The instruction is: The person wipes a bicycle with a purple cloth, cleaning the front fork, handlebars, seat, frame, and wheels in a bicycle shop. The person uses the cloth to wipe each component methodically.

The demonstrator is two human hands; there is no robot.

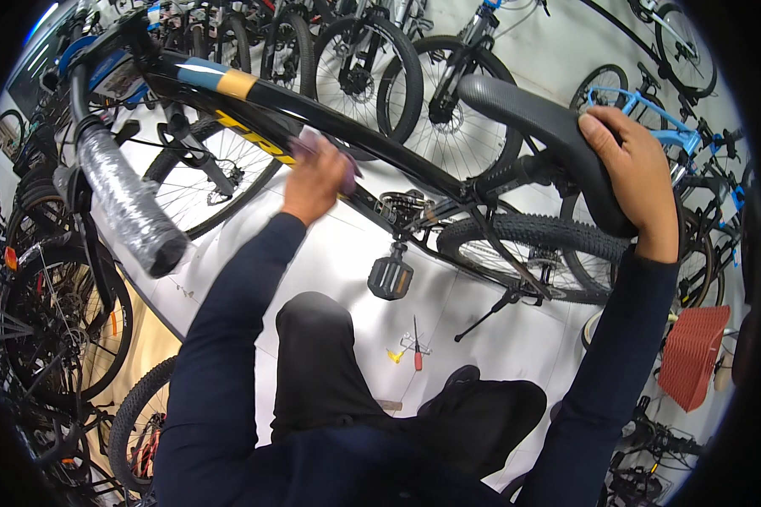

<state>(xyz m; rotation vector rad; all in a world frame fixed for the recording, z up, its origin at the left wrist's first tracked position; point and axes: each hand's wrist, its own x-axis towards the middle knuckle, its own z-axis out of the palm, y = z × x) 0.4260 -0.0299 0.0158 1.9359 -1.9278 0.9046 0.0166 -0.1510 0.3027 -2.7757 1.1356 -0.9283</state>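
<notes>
A black bicycle with yellow lettering and blue and tan bands on its frame (pixel 292 103) stands across the view in front of me. My left hand (pixel 317 179) is closed round a dark purple cloth (pixel 349 176) and presses it against the down tube; the hand is slightly blurred. My right hand (pixel 632 165) grips the rear of the black saddle (pixel 528 110), thumb on top and fingers over the far side. Below the frame are the pedal (pixel 390 275) and the lowered kickstand (pixel 490 314). Clear plastic wraps the handlebar grip (pixel 127 190).
On the white tiled floor (pixel 330 258) near my feet lie a red-handled screwdriver (pixel 418 359), a small yellow item (pixel 394 357) and hex keys. Many bicycles line the back and left. A blue bicycle (pixel 685 135) and a red basket (pixel 693 355) are at the right.
</notes>
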